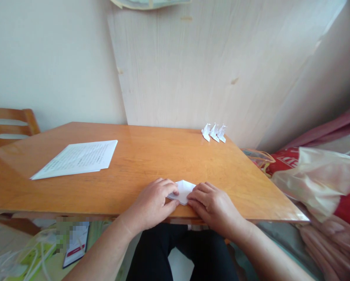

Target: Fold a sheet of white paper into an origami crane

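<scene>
A small folded piece of white paper (pixel 184 190) lies on the wooden table near its front edge, between my two hands. My left hand (pixel 159 199) grips its left side, thumb below and fingers curled over the edge. On the right side, my right hand (pixel 208 201) presses and pinches the paper with its fingers together. The paper shows a pointed top edge and crease lines. Parts of both its ends are hidden beneath my fingers.
A stack of printed sheets (pixel 78 158) rests on the table (pixel 151 152) at the left. Several small folded paper figures (pixel 213 133) stand at the back right corner. Plastic bags (pixel 324 175) and cloth are heaped beyond the right edge. A wooden chair (pixel 31 121) is at far left.
</scene>
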`<state>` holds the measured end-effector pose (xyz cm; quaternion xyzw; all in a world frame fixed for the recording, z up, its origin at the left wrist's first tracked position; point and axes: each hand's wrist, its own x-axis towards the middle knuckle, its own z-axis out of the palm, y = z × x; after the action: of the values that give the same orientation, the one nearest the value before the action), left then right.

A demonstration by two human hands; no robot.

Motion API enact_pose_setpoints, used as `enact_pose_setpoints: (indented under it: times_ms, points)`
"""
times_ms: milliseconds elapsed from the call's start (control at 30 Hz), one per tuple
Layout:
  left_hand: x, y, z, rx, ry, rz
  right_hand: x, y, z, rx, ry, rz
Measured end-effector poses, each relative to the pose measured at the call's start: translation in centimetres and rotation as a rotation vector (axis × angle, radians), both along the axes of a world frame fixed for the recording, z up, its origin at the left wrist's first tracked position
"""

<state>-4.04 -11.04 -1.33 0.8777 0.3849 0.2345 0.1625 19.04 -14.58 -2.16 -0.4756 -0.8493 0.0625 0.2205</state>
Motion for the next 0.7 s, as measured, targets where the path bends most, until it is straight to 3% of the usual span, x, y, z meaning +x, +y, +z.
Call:
enact_pose_setpoints:
  times_ms: [700]
  points:
    - [0.08,-0.23,-0.60,0.001,0.023,0.033,-0.51,0.10,0.15,-0.063,0.071,-0.050]
